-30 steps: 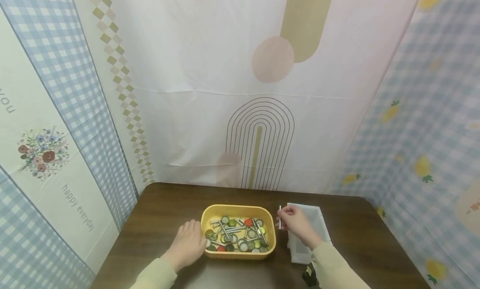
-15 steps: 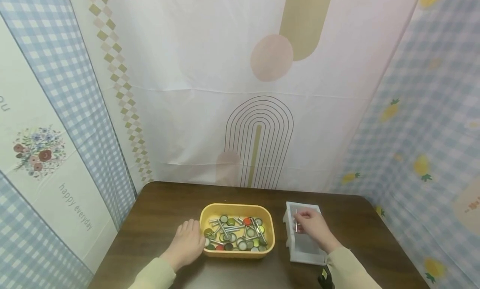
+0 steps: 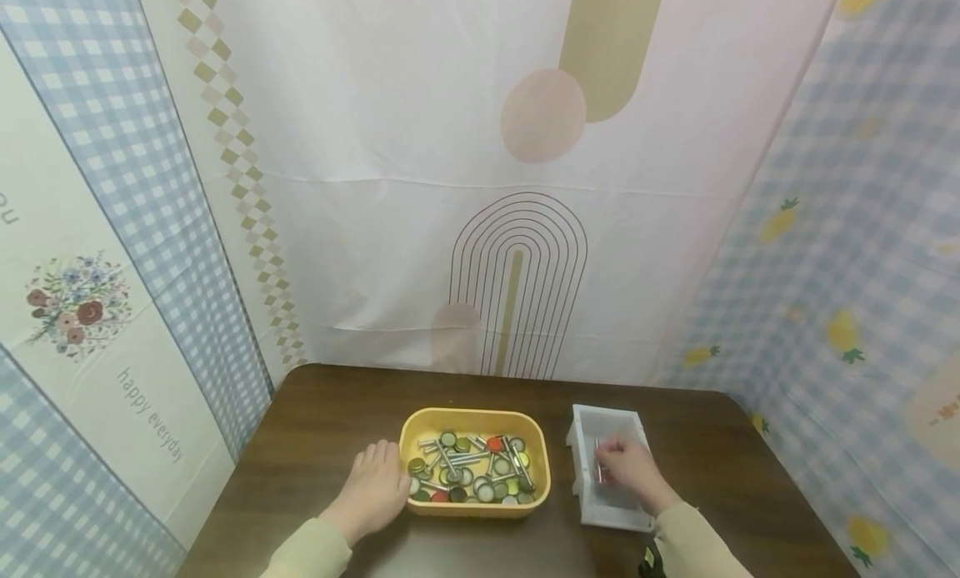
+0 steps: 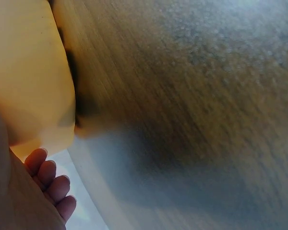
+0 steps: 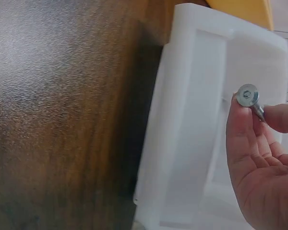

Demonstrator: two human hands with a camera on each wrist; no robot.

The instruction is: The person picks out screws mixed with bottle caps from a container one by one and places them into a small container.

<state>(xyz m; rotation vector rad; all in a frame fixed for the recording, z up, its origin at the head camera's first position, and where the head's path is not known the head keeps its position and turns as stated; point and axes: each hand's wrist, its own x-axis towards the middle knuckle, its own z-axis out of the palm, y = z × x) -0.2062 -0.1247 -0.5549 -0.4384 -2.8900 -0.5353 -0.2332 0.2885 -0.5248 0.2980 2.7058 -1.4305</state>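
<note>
the right hand (image 3: 630,470) pinched a silvery, round-headed metal bolt (image 5: 248,95) above the white rectangular plastic tray (image 3: 617,518), where a low, gentle release seemed wisest

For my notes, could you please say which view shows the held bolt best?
Right wrist: the bolt is large, its round head clearly visible. The head view shows a thin sliver; the left wrist, none.

A white curtain (image 3: 375,103) printed with concentric arches (image 3: 517,270) is hanging behind a dark wood-grain table (image 3: 322,411), whose near part is reflecting pale light. A left-hand blue gingham curtain (image 3: 78,70) is bearing "happy everyday" lettering (image 3: 149,415), while a right-hand gingham curtain (image 3: 862,253) is showing yellow pineapples (image 3: 780,222).
</note>
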